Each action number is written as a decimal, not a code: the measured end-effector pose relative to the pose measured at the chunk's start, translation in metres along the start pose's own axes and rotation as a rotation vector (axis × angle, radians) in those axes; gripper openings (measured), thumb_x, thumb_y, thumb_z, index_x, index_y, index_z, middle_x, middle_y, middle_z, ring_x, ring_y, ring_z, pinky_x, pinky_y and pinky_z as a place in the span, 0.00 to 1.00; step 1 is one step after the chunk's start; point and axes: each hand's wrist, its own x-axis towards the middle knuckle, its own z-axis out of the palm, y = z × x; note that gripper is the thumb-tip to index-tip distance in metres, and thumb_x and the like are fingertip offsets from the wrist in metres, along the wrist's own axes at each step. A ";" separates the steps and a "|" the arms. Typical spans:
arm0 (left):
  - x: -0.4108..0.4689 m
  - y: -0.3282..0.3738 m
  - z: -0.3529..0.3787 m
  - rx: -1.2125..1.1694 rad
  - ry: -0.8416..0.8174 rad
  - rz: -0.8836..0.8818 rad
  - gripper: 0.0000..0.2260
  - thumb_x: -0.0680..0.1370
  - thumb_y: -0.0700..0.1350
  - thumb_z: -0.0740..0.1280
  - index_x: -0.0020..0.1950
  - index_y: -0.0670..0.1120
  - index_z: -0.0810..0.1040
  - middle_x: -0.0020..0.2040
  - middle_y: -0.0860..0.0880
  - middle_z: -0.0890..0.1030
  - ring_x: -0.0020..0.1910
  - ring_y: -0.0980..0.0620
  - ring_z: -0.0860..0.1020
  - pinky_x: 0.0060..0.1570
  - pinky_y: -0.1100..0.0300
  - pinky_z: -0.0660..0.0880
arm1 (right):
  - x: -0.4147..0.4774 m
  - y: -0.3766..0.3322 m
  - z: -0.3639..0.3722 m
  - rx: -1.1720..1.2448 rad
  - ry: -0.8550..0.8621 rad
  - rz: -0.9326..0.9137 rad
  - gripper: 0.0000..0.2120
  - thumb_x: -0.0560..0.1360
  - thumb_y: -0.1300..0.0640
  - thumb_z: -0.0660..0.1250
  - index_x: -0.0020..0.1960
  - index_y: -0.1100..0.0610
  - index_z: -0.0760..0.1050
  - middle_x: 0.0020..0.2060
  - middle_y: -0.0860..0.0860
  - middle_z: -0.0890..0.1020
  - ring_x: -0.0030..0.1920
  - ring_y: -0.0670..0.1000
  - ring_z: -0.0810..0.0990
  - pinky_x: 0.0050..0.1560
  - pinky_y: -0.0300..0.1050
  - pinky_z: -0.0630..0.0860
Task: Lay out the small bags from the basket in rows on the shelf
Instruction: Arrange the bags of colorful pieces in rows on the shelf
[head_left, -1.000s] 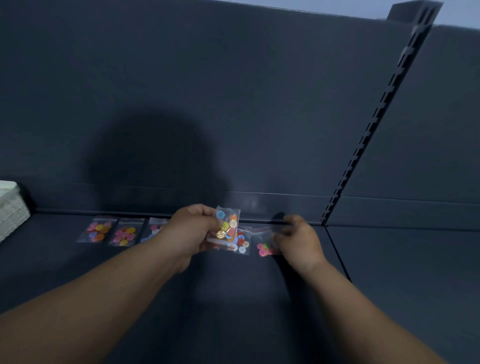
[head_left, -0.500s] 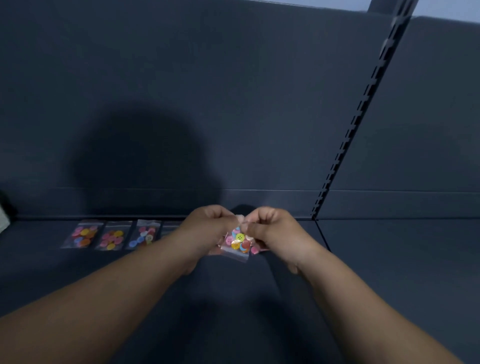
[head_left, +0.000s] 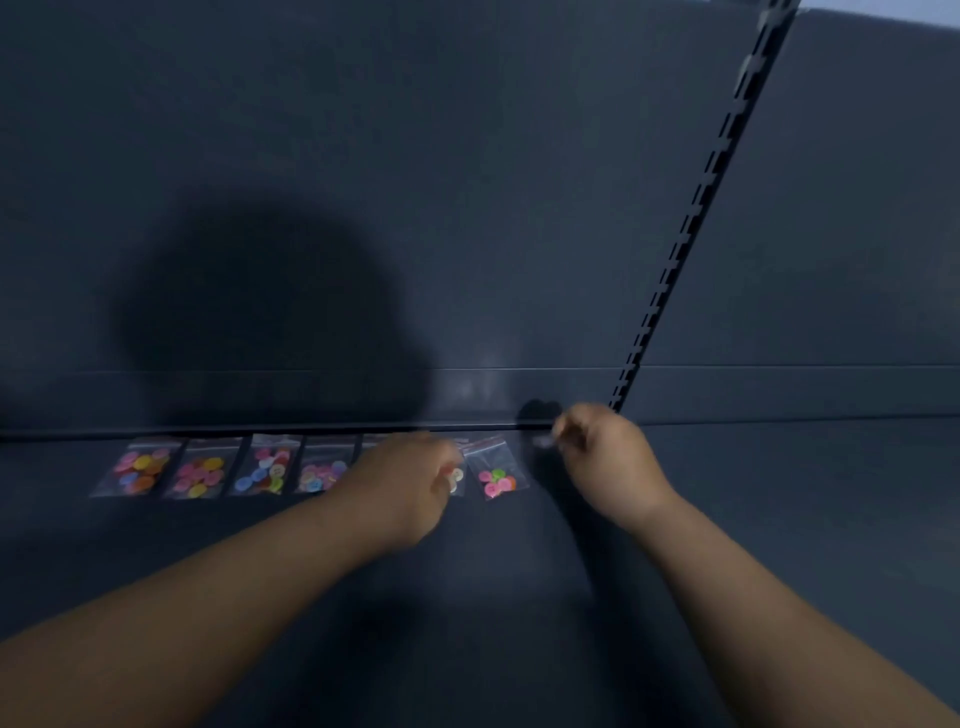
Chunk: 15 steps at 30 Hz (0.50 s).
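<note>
Several small clear bags of coloured buttons lie side by side along the back of the dark shelf (head_left: 519, 597), from the leftmost bag (head_left: 139, 469) to the rightmost bag (head_left: 496, 472). My left hand (head_left: 410, 480) is over the row with fingers curled, and a bag of pale buttons (head_left: 457, 477) shows at its fingertips. My right hand (head_left: 608, 457) is just right of the row, close to the back wall. It pinches something small, pale and blurred (head_left: 543, 441) that looks like a clear bag. The basket is out of view.
A slotted upright rail (head_left: 691, 223) runs up the back wall and meets the shelf just behind my right hand. The shelf goes on to the right of the rail (head_left: 805, 519). My shadow falls on the back panel.
My hands, which met over one bag in front of me, have parted. The right hand moved right and toward the back wall, and the left dropped onto the row. The view shifted left.
</note>
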 end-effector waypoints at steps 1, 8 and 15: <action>-0.002 -0.002 0.005 0.091 -0.037 0.063 0.10 0.78 0.47 0.59 0.56 0.46 0.76 0.58 0.49 0.77 0.60 0.49 0.73 0.59 0.56 0.69 | -0.006 0.007 0.004 -0.100 -0.078 -0.017 0.07 0.74 0.64 0.62 0.45 0.57 0.78 0.46 0.53 0.82 0.48 0.55 0.80 0.46 0.39 0.72; -0.011 -0.002 0.015 0.325 -0.214 0.041 0.27 0.80 0.56 0.55 0.77 0.48 0.55 0.78 0.51 0.53 0.75 0.49 0.54 0.72 0.54 0.50 | -0.026 0.020 0.016 -0.224 -0.171 -0.111 0.24 0.79 0.60 0.56 0.74 0.54 0.60 0.75 0.49 0.59 0.74 0.49 0.58 0.68 0.30 0.49; -0.008 0.015 0.022 0.299 -0.192 0.169 0.28 0.80 0.58 0.53 0.77 0.50 0.50 0.78 0.51 0.49 0.76 0.52 0.48 0.73 0.55 0.43 | -0.035 0.021 0.027 -0.218 -0.186 -0.209 0.26 0.79 0.60 0.55 0.76 0.55 0.56 0.76 0.49 0.55 0.76 0.46 0.52 0.72 0.32 0.46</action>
